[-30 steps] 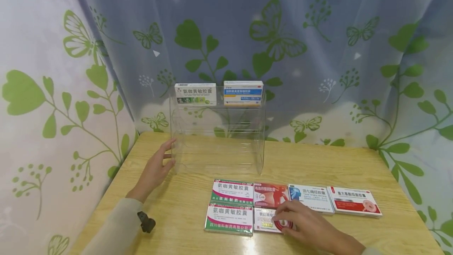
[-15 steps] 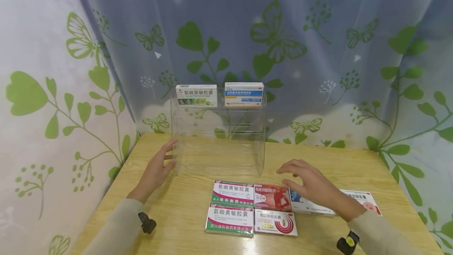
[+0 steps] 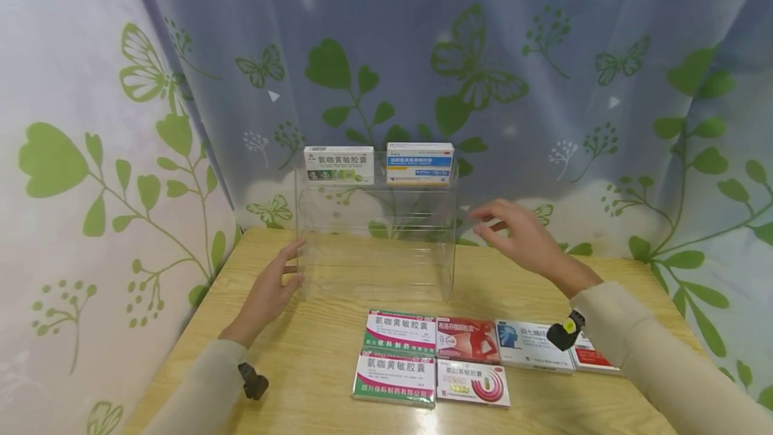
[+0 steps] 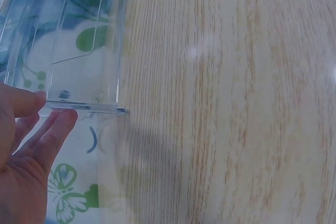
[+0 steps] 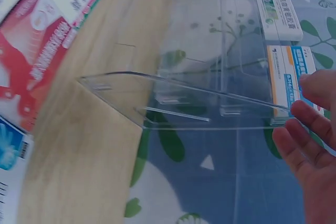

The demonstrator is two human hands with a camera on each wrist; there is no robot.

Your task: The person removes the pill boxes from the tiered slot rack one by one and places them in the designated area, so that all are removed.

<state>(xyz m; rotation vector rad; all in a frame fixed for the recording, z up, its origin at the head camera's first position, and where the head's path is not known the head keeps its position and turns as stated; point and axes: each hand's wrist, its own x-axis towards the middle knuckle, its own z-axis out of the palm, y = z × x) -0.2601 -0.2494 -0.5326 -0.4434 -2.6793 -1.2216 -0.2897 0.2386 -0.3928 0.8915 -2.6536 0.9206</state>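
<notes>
A clear plastic display rack (image 3: pixel 376 284) stands on the wooden table. My left hand (image 3: pixel 270 293) pinches its left side panel, thumb on one face and fingers on the other in the left wrist view. My right hand (image 3: pixel 521 236) is raised just right of the rack, fingers loosely bent and holding nothing. On the rack's top tier sit a white-and-green medicine box (image 3: pixel 339 164) at left and a blue-and-white medicine box (image 3: pixel 419 163) at right. In the right wrist view, my right fingers (image 5: pixel 286 142) appear near the blue-and-white box and the right panel.
Two green-and-pink boxes (image 3: pixel 394 378) lie in front of the rack. Beside them are a red box (image 3: pixel 468 340), a white box with pink rings (image 3: pixel 473 383), a blue-headed white box (image 3: pixel 534 346) and a partly hidden red-and-white box (image 3: pixel 594 356). A patterned curtain (image 3: pixel 386 39) hangs behind.
My right hand has lifted off the white box with pink rings and moved up and away to beside the rack's right side. My left hand has stayed on the rack.
</notes>
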